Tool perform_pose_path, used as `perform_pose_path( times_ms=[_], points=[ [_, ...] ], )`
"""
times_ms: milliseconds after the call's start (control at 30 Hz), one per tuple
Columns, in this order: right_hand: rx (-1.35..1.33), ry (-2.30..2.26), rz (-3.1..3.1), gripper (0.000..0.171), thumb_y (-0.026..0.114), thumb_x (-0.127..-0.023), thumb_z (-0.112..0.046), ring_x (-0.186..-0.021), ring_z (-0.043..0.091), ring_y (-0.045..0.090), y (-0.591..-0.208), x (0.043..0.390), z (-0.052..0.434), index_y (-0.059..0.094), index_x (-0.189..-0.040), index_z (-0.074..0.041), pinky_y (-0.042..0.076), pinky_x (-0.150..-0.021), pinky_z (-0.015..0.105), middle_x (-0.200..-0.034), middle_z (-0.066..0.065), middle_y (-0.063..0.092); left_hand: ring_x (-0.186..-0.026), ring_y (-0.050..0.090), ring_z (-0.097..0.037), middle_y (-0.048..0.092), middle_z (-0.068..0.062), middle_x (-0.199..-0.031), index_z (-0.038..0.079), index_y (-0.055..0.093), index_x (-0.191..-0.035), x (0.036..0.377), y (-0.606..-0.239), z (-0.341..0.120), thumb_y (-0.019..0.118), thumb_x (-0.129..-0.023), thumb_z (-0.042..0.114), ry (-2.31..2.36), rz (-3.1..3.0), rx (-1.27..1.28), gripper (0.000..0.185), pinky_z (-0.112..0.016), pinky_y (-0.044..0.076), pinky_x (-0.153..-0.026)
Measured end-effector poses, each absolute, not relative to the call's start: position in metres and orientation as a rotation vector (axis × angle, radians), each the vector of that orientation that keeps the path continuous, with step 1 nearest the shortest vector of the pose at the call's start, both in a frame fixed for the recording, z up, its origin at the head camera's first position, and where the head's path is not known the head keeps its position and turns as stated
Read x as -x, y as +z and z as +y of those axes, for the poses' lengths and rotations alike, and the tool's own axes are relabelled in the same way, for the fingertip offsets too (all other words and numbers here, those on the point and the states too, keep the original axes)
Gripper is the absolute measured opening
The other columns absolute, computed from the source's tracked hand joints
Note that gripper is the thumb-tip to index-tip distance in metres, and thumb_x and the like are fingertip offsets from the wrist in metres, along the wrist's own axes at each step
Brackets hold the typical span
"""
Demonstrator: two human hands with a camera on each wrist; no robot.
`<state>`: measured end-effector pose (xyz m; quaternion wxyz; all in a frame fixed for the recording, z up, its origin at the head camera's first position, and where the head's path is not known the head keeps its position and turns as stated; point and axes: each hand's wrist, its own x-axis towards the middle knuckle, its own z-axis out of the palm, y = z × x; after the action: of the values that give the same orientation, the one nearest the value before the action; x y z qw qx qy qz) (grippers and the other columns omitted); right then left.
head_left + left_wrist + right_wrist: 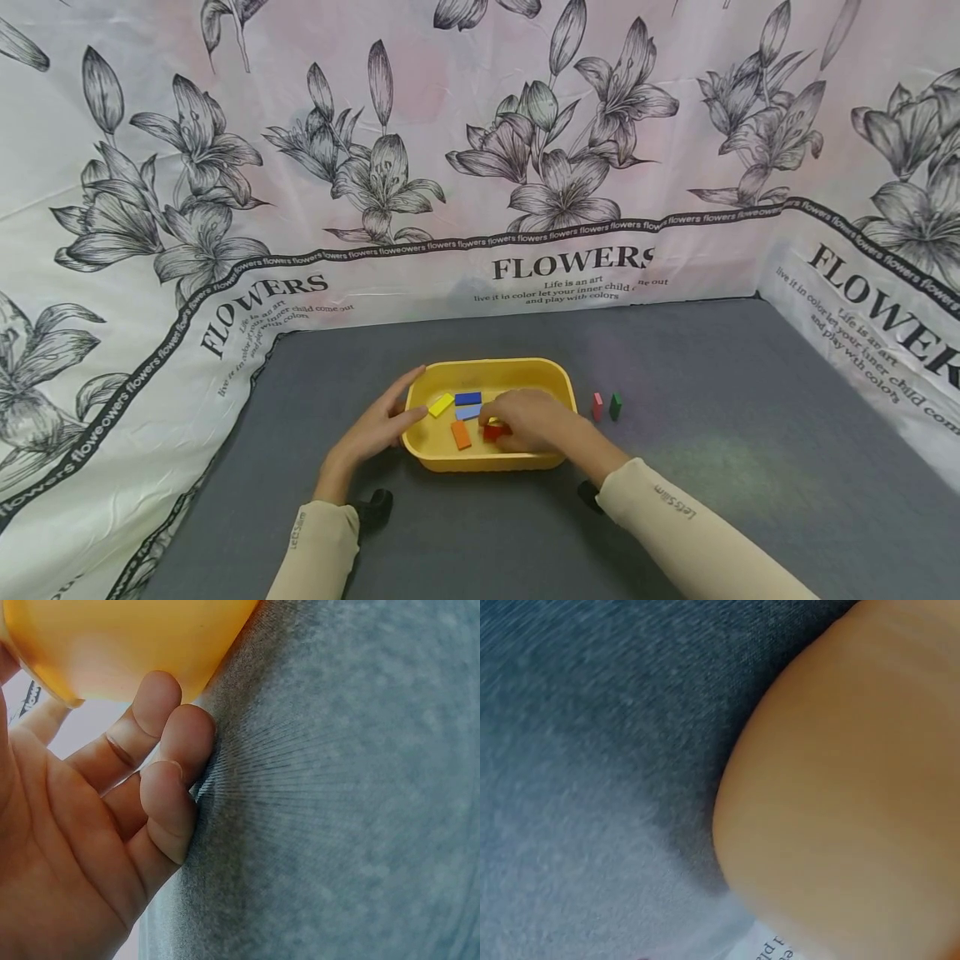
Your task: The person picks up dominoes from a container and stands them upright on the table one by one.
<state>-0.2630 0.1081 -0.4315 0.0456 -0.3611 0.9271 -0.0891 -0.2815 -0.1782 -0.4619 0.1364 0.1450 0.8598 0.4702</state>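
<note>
A yellow tray [555,375] sits mid-table on the grey cloth. In it lie a yellow block [441,405], a dark blue block [468,398], a light blue block [468,412] and an orange block [461,434]. My right hand [498,423] reaches into the tray, and its curled fingers pinch a red block [495,432], which they partly hide. My left hand [405,408] rests flat against the tray's left outer wall. In the left wrist view, the left hand's fingers [161,750] touch the tray [112,637] and the cloth. The right wrist view shows only the tray's wall [855,787].
A second red block [597,407] and a green block [615,406] stand upright on the cloth just right of the tray. Floral-printed sheets [480,167] wall in the back, left and right sides. Grey cloth [712,400] stretches to the right and front.
</note>
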Motion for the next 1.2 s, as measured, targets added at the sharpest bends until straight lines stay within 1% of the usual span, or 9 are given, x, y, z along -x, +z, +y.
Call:
perform_pose_path(
  times_ms=[267,400,533,633,800,900,1033,1133,1200],
  points=[
    [0.964,-0.581,2.782,0.029,0.073,-0.09,-0.026,-0.081,0.011,0.057,-0.424,0.264,0.12,0.068,-0.119,-0.024,0.051,-0.079,0.029,-0.093,-0.007,0.066,-0.058,0.052,-0.021,0.05,-0.007,-0.071,0.039,0.026,-0.16,0.28,-0.462,-0.179,0.062,-0.102,0.033,1.358,2.494,-0.428,0.069,-0.033,0.047,-0.057],
    [0.956,-0.706,2.787,0.03,0.073,-0.091,-0.023,-0.083,0.013,0.061,-0.418,0.267,0.128,0.066,-0.12,-0.023,0.052,-0.078,0.029,-0.096,-0.005,0.069,-0.058,0.051,-0.021,0.053,-0.01,-0.075,0.035,0.025,-0.161,0.279,-0.46,-0.177,0.061,-0.102,0.03,1.343,2.501,-0.403,0.07,-0.034,0.047,-0.058],
    [0.966,-0.791,2.82,0.032,0.073,-0.091,-0.022,-0.072,0.012,0.056,-0.412,0.27,0.137,0.064,-0.122,-0.019,0.05,-0.069,0.027,-0.096,-0.003,0.069,-0.059,0.051,-0.021,0.054,-0.012,-0.077,0.033,0.024,-0.162,0.28,-0.46,-0.178,0.06,-0.103,0.029,1.34,2.506,-0.393,0.07,-0.034,0.047,-0.058],
    [0.95,-0.877,2.832,0.034,0.074,-0.091,-0.021,-0.066,0.01,0.051,-0.41,0.271,0.144,0.064,-0.123,-0.018,0.047,-0.062,0.025,-0.094,-0.004,0.068,-0.059,0.051,-0.021,0.057,-0.013,-0.08,0.036,0.024,-0.162,0.282,-0.462,-0.179,0.061,-0.102,0.031,1.355,2.505,-0.404,0.07,-0.034,0.047,-0.058],
    [0.911,-1.067,2.797,0.035,0.075,-0.09,-0.018,-0.068,0.013,0.053,-0.406,0.27,0.157,0.064,-0.123,-0.019,0.047,-0.061,0.026,-0.094,-0.002,0.069,-0.059,0.052,-0.021,0.06,-0.017,-0.089,0.035,0.024,-0.162,0.282,-0.463,-0.179,0.06,-0.102,0.031,1.356,2.501,-0.4,0.07,-0.034,0.047,-0.058],
    [0.897,-1.192,2.774,0.034,0.076,-0.089,-0.016,-0.065,0.015,0.054,-0.404,0.269,0.165,0.066,-0.121,-0.019,0.046,-0.06,0.027,-0.094,0.0,0.071,-0.06,0.052,-0.021,0.061,-0.016,-0.089,0.034,0.023,-0.162,0.283,-0.464,-0.178,0.06,-0.102,0.031,1.349,2.502,-0.4,0.07,-0.034,0.047,-0.058],
    [0.812,-1.354,2.727,0.032,0.077,-0.09,-0.017,-0.063,0.017,0.053,-0.401,0.267,0.177,0.066,-0.121,-0.021,0.043,-0.058,0.026,-0.094,0.001,0.071,-0.06,0.052,-0.021,0.06,-0.016,-0.088,0.038,0.025,-0.161,0.282,-0.463,-0.178,0.061,-0.102,0.033,1.344,2.5,-0.399,0.069,-0.033,0.048,-0.058],
    [0.753,-1.46,2.675,0.033,0.076,-0.092,-0.018,-0.063,0.022,0.056,-0.399,0.265,0.188,0.066,-0.122,-0.022,0.045,-0.054,0.028,-0.097,0.004,0.072,-0.06,0.053,-0.021,0.059,-0.016,-0.087,0.042,0.026,-0.159,0.283,-0.464,-0.178,0.061,-0.102,0.035,1.34,2.502,-0.394,0.068,-0.032,0.048,-0.059],
    [0.722,-1.525,2.629,0.034,0.075,-0.093,-0.018,-0.061,0.024,0.059,-0.398,0.264,0.197,0.065,-0.125,-0.021,0.049,-0.048,0.034,-0.1,0.008,0.073,-0.06,0.053,-0.021,0.059,-0.016,-0.087,0.042,0.026,-0.159,0.283,-0.464,-0.178,0.061,-0.102,0.035,1.34,2.501,-0.394,0.068,-0.032,0.048,-0.059]
  ],
)
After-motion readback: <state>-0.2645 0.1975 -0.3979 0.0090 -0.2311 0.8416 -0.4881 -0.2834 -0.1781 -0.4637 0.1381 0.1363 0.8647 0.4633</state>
